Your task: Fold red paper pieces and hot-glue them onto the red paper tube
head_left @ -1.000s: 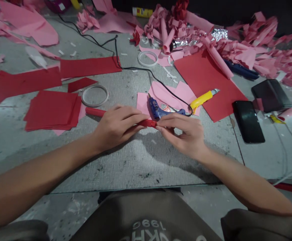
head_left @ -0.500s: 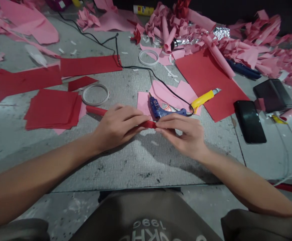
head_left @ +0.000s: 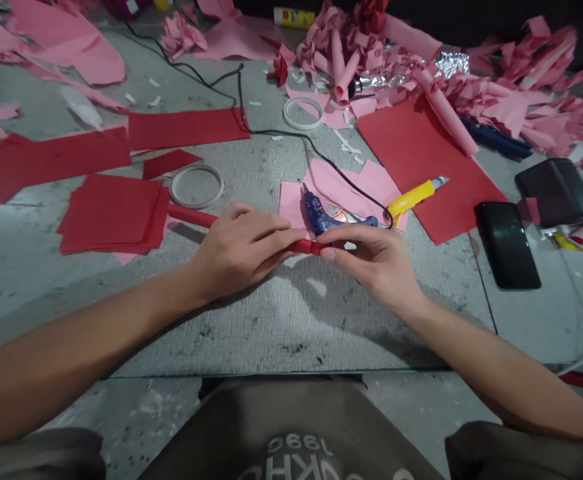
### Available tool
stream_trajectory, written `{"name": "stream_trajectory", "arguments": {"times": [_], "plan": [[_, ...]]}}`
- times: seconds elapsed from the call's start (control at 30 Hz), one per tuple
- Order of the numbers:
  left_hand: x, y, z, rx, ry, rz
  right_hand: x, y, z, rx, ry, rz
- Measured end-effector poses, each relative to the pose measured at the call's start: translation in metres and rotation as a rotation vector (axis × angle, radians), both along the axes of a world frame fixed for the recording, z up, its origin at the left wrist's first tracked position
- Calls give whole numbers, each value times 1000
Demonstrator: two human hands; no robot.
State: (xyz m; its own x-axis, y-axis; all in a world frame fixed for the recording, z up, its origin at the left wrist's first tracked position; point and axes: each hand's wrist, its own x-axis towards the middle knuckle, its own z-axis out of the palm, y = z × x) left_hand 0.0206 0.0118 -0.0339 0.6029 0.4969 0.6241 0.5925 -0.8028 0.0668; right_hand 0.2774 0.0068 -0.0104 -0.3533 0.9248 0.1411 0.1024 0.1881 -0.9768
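A thin red paper tube (head_left: 191,216) lies level above the grey table, running from left to right through both hands. My left hand (head_left: 244,247) is closed over its middle and hides that stretch. At the tube's right end, my right hand (head_left: 371,257) pinches the red paper between thumb and fingers. Just behind the hands rests a blue glue gun (head_left: 317,215) on pink paper scraps, its nozzle pointing away. A stack of red paper squares (head_left: 109,217) lies left of my left hand.
A yellow cutter knife (head_left: 414,199) with its blade out lies on a red sheet (head_left: 421,153). Rolls of white tape (head_left: 303,113) and grey tape (head_left: 196,186) lie behind. The glue gun's black cord crosses the table. A phone (head_left: 506,245) is at right; crumpled pink paper (head_left: 516,113) fills the back.
The whole view has shifted slightly to the right. My right hand's fingers have moved a little along the tube's end, and more red paper shows between the hands.
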Motion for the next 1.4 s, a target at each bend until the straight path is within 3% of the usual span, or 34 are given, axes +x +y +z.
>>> {"name": "stream_trajectory", "arguments": {"times": [0.47, 0.7, 0.9, 1.1, 1.27, 1.4], "plan": [[-2, -4, 1, 150, 99, 18, -4, -5, -6, -160, 75, -98], [-1, -9, 7, 244, 132, 3, -5, -9, -3, -231, 111, -91], [0, -18, 12, 215, 153, 42, -4, -8, -5, -215, 134, -56], [7, -21, 12, 122, 104, 79, -4, -10, -3, -82, 51, -7], [9, -22, 9, 37, 42, 59, -3, -14, -1, 249, -165, -7], [9, -25, 9, 20, 0, 70, -3, -12, -4, 477, -214, 47]]}}
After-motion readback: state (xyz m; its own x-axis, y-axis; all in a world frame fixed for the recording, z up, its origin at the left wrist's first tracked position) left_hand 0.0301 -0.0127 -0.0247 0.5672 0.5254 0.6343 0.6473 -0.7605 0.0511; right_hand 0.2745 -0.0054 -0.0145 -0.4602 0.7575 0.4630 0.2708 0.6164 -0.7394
